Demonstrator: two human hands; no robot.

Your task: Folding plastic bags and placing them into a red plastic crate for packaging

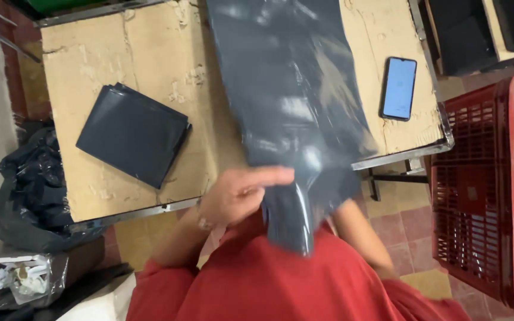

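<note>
Surface: we are looking down on a worn tan surface (pixel 150 47) with a metal rim, and its near edge is running just ahead of our lap.
Red basket: a red plastic basket (pixel 477 196) is standing on the floor off the surface's right edge.
Dark sheet: a long dark grey plastic sheet (pixel 292 89) is lying across the middle of the surface; its long axis is running from the far edge toward us, and its near end is hanging over the near edge into our hands.
Folded stack: a stack of folded dark bags (pixel 132 134) is resting toward the near left corner, well apart from the sheet.
Left hand: our left hand (pixel 239 193) is pressing on the sheet's near end, fingers together and pointing right; it is the nearer, visible hand.
Right hand: our right hand is hiding behind the sheet's hanging end; we cannot tell its grip.
Phone: a phone (pixel 398 88) with a lit screen is lying near the right edge.
</note>
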